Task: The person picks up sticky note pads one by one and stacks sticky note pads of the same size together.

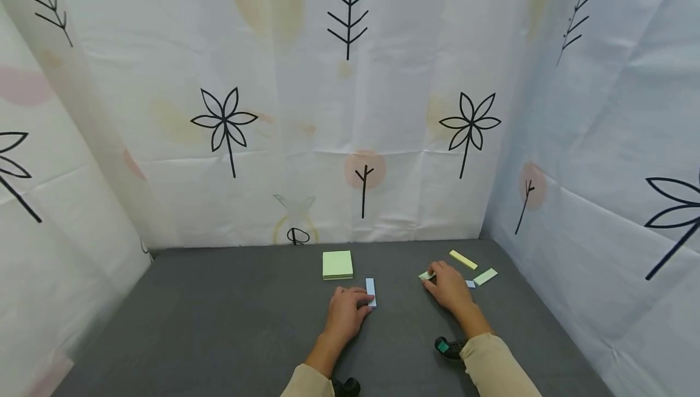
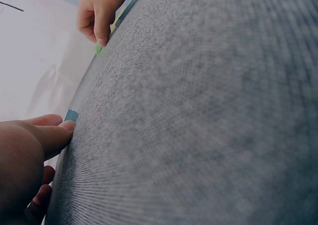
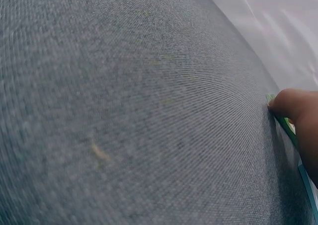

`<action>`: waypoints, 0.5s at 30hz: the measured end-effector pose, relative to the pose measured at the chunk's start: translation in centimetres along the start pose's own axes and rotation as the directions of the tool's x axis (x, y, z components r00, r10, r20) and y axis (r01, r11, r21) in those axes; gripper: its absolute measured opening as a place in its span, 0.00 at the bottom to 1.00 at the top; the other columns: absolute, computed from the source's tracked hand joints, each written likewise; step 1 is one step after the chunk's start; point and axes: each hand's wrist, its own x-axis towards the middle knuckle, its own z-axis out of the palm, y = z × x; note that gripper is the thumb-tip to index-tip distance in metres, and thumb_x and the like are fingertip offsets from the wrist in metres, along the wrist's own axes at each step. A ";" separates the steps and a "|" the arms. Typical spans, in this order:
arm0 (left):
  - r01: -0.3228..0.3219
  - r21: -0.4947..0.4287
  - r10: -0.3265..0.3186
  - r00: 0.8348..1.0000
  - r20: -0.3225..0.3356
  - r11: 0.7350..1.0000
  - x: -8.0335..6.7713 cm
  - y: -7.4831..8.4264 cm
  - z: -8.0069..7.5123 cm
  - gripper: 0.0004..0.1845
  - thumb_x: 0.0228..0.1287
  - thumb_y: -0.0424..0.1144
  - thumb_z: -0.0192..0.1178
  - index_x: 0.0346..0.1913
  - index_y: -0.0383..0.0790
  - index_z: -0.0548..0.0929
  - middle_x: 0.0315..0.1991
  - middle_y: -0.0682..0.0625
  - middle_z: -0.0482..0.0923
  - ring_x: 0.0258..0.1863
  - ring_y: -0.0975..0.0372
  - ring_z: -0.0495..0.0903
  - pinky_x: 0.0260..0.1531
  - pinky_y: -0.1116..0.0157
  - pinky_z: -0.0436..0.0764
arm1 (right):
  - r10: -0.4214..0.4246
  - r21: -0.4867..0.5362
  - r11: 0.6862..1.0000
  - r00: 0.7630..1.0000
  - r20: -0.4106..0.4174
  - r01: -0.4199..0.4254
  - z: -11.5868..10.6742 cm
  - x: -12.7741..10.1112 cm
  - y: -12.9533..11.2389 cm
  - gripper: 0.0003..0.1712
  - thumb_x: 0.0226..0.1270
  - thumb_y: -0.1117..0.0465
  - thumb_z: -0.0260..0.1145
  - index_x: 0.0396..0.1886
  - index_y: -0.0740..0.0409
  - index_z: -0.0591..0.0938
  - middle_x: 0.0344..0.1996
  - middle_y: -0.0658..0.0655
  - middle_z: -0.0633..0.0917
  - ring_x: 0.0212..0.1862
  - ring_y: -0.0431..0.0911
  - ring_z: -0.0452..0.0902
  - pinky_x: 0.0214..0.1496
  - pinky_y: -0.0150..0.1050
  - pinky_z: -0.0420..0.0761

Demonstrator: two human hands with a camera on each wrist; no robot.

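Observation:
My left hand (image 1: 358,307) lies palm down on the grey table (image 1: 219,324). Its fingertips touch the near end of a narrow light blue paper strip (image 1: 370,290). In the left wrist view a fingertip (image 2: 64,128) presses against the blue strip (image 2: 71,115). My right hand (image 1: 434,283) rests further right, with a fingertip on a small pale green paper piece (image 1: 426,275). The right wrist view shows that fingertip (image 3: 290,103) on the green piece's (image 3: 279,116) edge. Neither hand grips anything.
A square pad of green sticky notes (image 1: 337,264) lies behind the blue strip. A yellow strip (image 1: 463,259), a pale green strip (image 1: 485,276) and a tiny blue piece (image 1: 470,284) lie right of my right hand. Patterned curtains (image 1: 350,111) enclose the table on three sides.

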 end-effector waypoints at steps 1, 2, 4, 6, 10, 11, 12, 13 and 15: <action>-0.001 0.001 0.001 1.000 0.000 1.000 0.0 0.0 0.1 0.10 0.50 0.37 0.74 0.38 0.49 0.91 0.42 0.55 0.85 0.37 0.59 0.74 0.37 0.60 0.73 | 0.005 0.007 1.000 1.000 -0.002 -0.005 0.0 -0.1 0.0 0.13 0.58 0.58 0.73 0.36 0.58 0.79 0.32 0.55 0.77 0.34 0.52 0.75 0.39 0.52 0.74; -0.001 0.001 0.001 1.000 0.000 1.000 0.0 0.0 0.1 0.11 0.50 0.37 0.74 0.39 0.49 0.91 0.42 0.55 0.85 0.37 0.59 0.74 0.37 0.60 0.73 | 0.006 0.010 1.000 1.000 -0.005 -0.006 0.0 -0.1 0.1 0.13 0.58 0.58 0.73 0.36 0.58 0.79 0.32 0.55 0.77 0.34 0.52 0.75 0.39 0.52 0.75; -0.005 0.002 0.005 1.000 -0.002 1.000 0.1 -0.1 0.1 0.11 0.50 0.37 0.74 0.39 0.49 0.91 0.42 0.55 0.85 0.36 0.59 0.74 0.37 0.59 0.74 | 0.006 0.019 1.000 1.000 -0.009 -0.006 0.0 -0.2 0.1 0.13 0.59 0.58 0.73 0.36 0.58 0.79 0.33 0.56 0.78 0.34 0.52 0.75 0.39 0.52 0.75; 0.000 -0.002 0.000 1.000 -0.001 1.000 0.1 -0.1 0.2 0.11 0.50 0.37 0.74 0.38 0.49 0.91 0.43 0.55 0.85 0.37 0.59 0.74 0.37 0.59 0.74 | 0.005 0.022 1.000 1.000 -0.010 -0.004 0.1 -0.2 0.2 0.12 0.59 0.58 0.72 0.36 0.58 0.79 0.33 0.56 0.78 0.34 0.53 0.76 0.40 0.52 0.75; 0.004 -0.007 -0.004 1.000 0.004 1.000 0.1 -0.2 0.2 0.10 0.50 0.37 0.74 0.38 0.49 0.91 0.43 0.55 0.85 0.37 0.59 0.74 0.37 0.59 0.74 | 0.005 0.038 0.999 1.000 -0.012 -0.004 0.1 -0.2 0.1 0.12 0.60 0.58 0.72 0.36 0.59 0.79 0.34 0.57 0.78 0.35 0.54 0.76 0.41 0.53 0.75; 0.008 -0.006 -0.008 1.000 0.005 1.000 0.1 -0.2 0.3 0.10 0.50 0.37 0.74 0.38 0.49 0.91 0.43 0.55 0.85 0.37 0.59 0.74 0.38 0.59 0.74 | 0.007 0.043 0.999 1.000 -0.012 -0.007 0.1 -0.2 0.1 0.12 0.60 0.58 0.72 0.36 0.59 0.79 0.34 0.57 0.79 0.35 0.54 0.77 0.41 0.53 0.75; 0.005 -0.005 -0.005 1.000 0.004 1.000 0.1 -0.2 0.3 0.10 0.50 0.37 0.74 0.38 0.49 0.91 0.43 0.55 0.85 0.37 0.58 0.74 0.38 0.59 0.74 | 0.010 0.049 0.999 1.000 -0.015 -0.009 0.1 -0.2 0.1 0.12 0.60 0.58 0.72 0.36 0.59 0.79 0.34 0.57 0.79 0.35 0.54 0.77 0.41 0.53 0.75; 0.005 -0.005 -0.005 1.000 0.004 1.000 0.1 -0.3 0.4 0.10 0.50 0.37 0.74 0.38 0.50 0.91 0.43 0.55 0.85 0.37 0.59 0.74 0.38 0.59 0.74 | 0.013 0.059 0.998 1.000 -0.019 -0.012 0.0 -0.2 0.1 0.12 0.60 0.58 0.72 0.36 0.59 0.79 0.35 0.58 0.79 0.35 0.54 0.77 0.41 0.53 0.75; 0.001 -0.003 -0.001 1.000 0.002 1.000 0.1 -0.3 0.4 0.10 0.50 0.37 0.74 0.38 0.50 0.91 0.43 0.55 0.85 0.37 0.59 0.74 0.38 0.59 0.74 | 0.027 0.076 0.997 0.999 -0.024 -0.025 0.0 -0.2 0.1 0.12 0.61 0.57 0.71 0.35 0.59 0.80 0.35 0.57 0.79 0.35 0.53 0.76 0.41 0.53 0.74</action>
